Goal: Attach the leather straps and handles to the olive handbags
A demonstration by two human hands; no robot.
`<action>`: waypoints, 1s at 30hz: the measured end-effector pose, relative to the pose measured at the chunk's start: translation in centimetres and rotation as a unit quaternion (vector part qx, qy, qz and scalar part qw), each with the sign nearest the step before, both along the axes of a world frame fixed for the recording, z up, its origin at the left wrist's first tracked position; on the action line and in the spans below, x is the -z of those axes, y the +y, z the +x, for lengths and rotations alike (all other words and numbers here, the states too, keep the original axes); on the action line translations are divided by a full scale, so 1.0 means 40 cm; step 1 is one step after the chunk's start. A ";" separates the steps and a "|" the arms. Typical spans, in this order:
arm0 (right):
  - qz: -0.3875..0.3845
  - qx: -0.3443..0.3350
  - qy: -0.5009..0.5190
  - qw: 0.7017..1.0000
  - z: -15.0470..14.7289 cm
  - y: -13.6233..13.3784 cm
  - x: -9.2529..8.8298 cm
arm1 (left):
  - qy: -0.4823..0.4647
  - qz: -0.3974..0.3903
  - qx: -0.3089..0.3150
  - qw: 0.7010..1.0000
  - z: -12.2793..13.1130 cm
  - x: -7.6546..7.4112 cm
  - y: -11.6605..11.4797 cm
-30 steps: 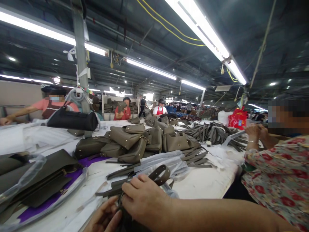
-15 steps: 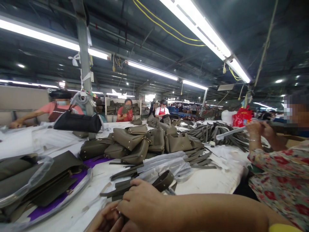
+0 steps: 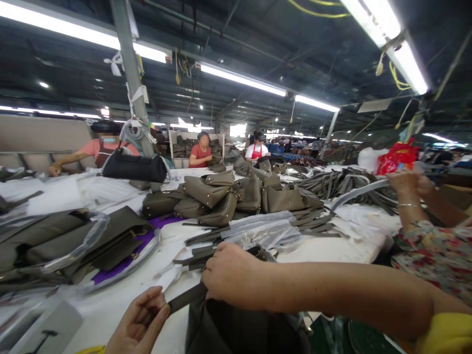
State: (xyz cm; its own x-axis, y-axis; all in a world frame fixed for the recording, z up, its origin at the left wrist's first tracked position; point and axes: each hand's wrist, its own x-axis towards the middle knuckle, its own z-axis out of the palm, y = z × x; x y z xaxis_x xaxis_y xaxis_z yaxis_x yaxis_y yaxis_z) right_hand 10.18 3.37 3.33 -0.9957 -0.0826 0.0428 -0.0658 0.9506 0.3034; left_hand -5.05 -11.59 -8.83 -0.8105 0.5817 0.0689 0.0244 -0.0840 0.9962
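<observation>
My left hand (image 3: 142,319) is at the bottom, thumb and fingers pinching one end of a dark olive strap (image 3: 187,298). To its right, my right hand (image 3: 230,273) is closed around the strap's other visible part, with the forearm reaching in from the right. Below the strap hangs a dark olive bag (image 3: 221,327), partly cut off by the lower edge. Just beyond my right hand lie loose dark straps (image 3: 201,255) and a plastic-wrapped bundle (image 3: 261,228) on the white table (image 3: 313,250).
Several olive bags (image 3: 210,191) are piled mid-table. More bags (image 3: 106,241) lie at left on purple material. A black bag (image 3: 134,166) hangs by a post. At right, a person's hands (image 3: 409,187) hold a pale strip. Other people sit across the table.
My hands have moved apart, and the strap between them and the bag below now show. The view has shifted right and down. The person across in red has lowered an olive piece.
</observation>
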 end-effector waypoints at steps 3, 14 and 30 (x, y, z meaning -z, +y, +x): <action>0.007 -0.005 -0.003 1.000 -0.002 0.000 -0.012 | 0.006 -0.003 -0.022 1.000 -0.029 0.015 -0.037; -0.015 0.014 -0.078 0.997 -0.011 0.004 -0.087 | -0.048 -0.039 -0.060 0.996 -0.129 0.052 -0.156; -0.350 0.088 0.018 0.932 0.151 0.149 -0.211 | 0.282 -0.105 0.049 0.953 -0.012 -0.084 -0.002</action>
State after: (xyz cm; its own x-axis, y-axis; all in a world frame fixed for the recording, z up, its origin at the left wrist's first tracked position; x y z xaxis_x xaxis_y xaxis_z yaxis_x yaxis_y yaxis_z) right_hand 16.24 9.34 11.76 -0.9879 0.1438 0.0587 0.1091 0.9114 -0.3969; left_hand -5.51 -11.68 -5.46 -0.6207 0.7012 0.3509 0.5623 0.0862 0.8224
